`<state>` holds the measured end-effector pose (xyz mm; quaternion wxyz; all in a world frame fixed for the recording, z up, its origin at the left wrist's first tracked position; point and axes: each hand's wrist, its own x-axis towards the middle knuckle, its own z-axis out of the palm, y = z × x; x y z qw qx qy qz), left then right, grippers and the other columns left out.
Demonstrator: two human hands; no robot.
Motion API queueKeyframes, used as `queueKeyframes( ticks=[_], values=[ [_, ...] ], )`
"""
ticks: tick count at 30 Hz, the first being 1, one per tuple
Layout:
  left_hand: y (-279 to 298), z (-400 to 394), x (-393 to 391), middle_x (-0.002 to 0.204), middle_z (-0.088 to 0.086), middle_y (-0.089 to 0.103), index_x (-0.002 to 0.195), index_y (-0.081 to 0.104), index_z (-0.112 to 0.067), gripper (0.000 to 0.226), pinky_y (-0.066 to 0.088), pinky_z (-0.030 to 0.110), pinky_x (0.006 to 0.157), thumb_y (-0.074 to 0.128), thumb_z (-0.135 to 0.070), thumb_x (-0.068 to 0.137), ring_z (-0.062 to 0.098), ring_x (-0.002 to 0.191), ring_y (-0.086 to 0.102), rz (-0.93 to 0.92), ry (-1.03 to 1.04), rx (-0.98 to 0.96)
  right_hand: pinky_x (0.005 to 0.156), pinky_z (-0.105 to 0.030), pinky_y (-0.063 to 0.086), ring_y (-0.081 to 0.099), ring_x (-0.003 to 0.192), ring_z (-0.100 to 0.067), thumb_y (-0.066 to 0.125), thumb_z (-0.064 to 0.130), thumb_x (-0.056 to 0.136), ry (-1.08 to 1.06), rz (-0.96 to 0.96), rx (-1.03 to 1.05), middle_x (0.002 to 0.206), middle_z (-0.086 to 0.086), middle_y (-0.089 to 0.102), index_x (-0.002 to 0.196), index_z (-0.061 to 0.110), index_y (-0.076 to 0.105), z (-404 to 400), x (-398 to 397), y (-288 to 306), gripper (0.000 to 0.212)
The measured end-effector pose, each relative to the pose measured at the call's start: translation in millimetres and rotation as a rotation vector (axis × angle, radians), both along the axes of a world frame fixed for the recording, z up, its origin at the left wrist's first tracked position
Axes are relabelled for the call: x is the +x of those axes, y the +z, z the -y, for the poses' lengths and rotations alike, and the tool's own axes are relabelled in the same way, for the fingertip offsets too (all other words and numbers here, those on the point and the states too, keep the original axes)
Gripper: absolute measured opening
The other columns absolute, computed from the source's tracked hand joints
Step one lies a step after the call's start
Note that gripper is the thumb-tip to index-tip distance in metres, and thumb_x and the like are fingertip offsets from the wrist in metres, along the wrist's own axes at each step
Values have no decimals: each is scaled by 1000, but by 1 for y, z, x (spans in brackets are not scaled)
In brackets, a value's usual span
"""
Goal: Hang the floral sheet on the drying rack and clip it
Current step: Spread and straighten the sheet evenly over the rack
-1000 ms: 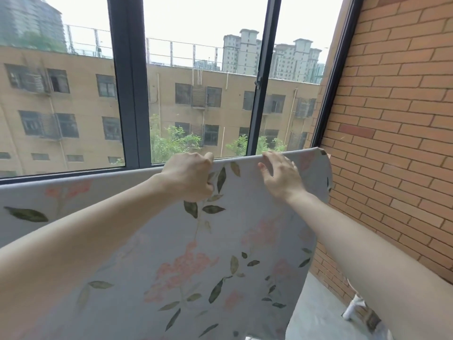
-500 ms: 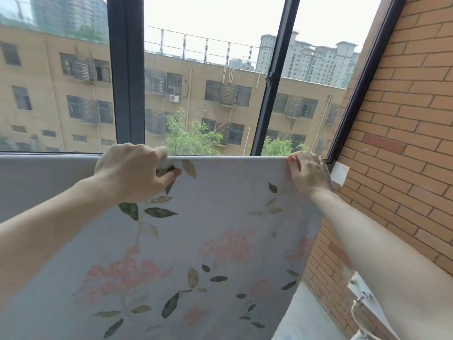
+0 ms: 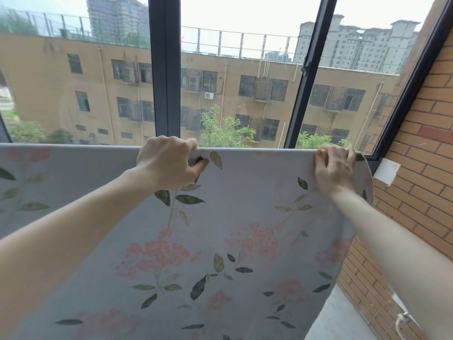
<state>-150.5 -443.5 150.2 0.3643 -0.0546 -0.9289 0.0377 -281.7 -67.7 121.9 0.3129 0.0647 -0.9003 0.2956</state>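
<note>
hands on the top fold: left hand (image 3: 169, 163) at frame centre has its grip curled round the floral sheet (image 3: 245, 217), right hand (image 3: 334, 168) pinches it near the right corner. sheet hangs straight down from that line, filling the lower frame. rack itself is hidden under the cloth. i'd pull the fold taut and level before clipping, no clips showing yet. window (image 3: 166, 69) behind, brick wall (image 3: 421, 143) right, grey floor (image 3: 343, 315) lower right.
</note>
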Motion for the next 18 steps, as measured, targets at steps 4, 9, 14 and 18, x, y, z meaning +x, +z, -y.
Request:
queueKeyframes(
  ticks=[4,9,14,18],
  values=[
    [3,3,9,61,-10,49,78,47,-24,42,32,32,62,54,-62,94,21,59,49,-4,-4,-10,126,-56,7,6,157,-31,34,55,104,83,-63,96,162,1,36,145,25,46,46,28,-10,52],
    [-10,1,19,85,-1,61,95,55,-18,36,37,37,74,60,-52,89,26,79,57,-65,-64,-26,128,-52,7,1,159,-21,47,46,105,253,-113,72,168,7,24,157,28,32,115,78,-28,57],
    [-39,19,41,148,11,45,150,41,-11,83,22,49,121,66,-45,79,35,138,40,-18,-119,-74,129,-48,13,5,158,-13,51,38,106,329,-56,17,171,9,13,162,25,26,149,123,-48,63],
    [-77,33,87,158,15,39,141,55,-10,70,20,57,125,69,-40,80,39,149,28,33,-274,40,125,-37,21,12,157,-11,51,36,106,366,86,-29,169,15,18,159,30,33,169,172,-89,56]
  ],
)
